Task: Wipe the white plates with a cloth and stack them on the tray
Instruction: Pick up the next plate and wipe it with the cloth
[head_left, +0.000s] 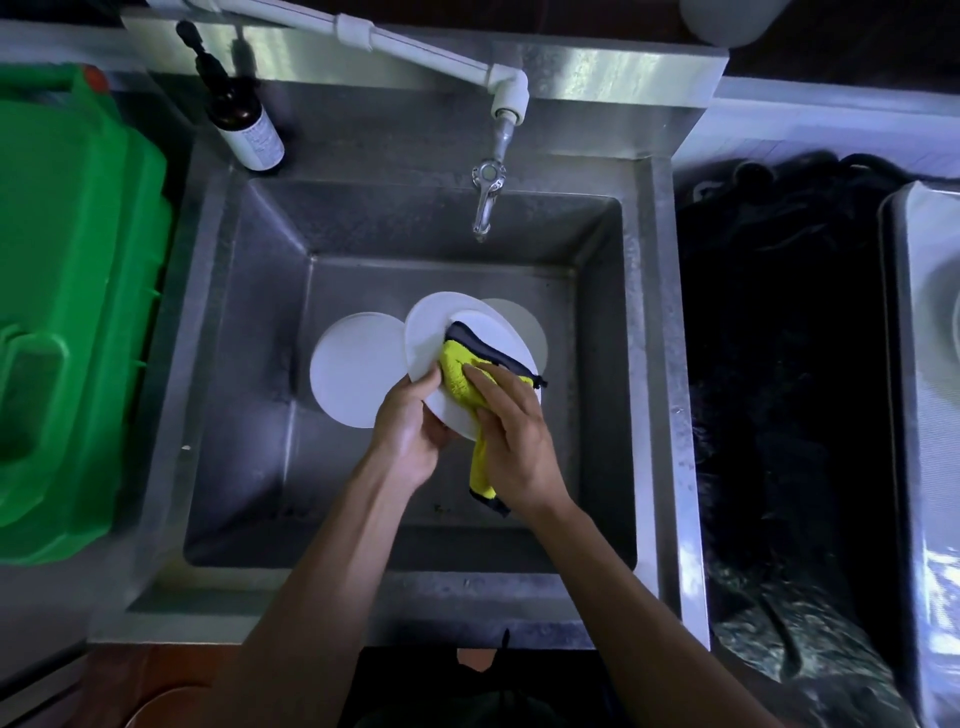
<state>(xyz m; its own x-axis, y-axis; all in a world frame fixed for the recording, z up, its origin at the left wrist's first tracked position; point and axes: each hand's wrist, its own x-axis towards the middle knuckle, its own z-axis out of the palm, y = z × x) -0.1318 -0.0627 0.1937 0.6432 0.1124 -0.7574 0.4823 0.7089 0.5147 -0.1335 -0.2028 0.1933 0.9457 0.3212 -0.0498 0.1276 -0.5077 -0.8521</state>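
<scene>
Plate (441, 338) up over the sink (670, 364), tilted, gripped at its near rim by the left hand (408, 426), thumb curled over the face, fingers tucked beneath. Right hand (511, 421) pressing a yellow cloth (460, 379) flat onto the plate's inner face, fingers fairly straight and spread over the fabric, a tail of cloth dangling below the palm. Mid-wipe, by the look of it, early in the job.

Two more white plates down in the basin: one (353, 369) lying flat to the left, another (524, 327) peeking out behind on the right, both apparently waiting their turn. Steel tray (904, 364) off at the far right edge, something pale and round resting in it, too cropped to tell for sure.

Best way through this step: keep firm pressure with flat fingers, sweep in circles from centre out to the rim, rotate the plate with the left hand rather than chasing round it. Then flip and do the underside. Wet glazed plate likely slippery, so hold the rim snug and stay low over the basin.
</scene>
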